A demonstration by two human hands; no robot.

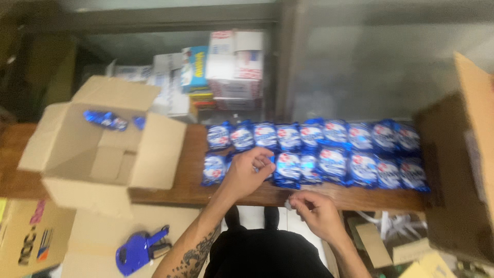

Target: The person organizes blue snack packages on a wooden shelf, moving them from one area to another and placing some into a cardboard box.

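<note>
Two rows of blue and white packets (334,149) stand along a brown wooden shelf (185,180). My left hand (248,172) rests on a packet (267,167) in the front row, fingers curled over its top. My right hand (314,208) is at the shelf's front edge, fingers pinched on a small white scrap (289,205). An open cardboard box (103,149) sits on the shelf's left end with a few blue packets (108,121) inside.
A blue hand-held label gun (139,249) lies on a cardboard box lower left. Another large cardboard box (463,164) stands at the right. Stacked cartons (226,67) sit behind the shelf. Cardboard scraps (381,242) lie on the floor.
</note>
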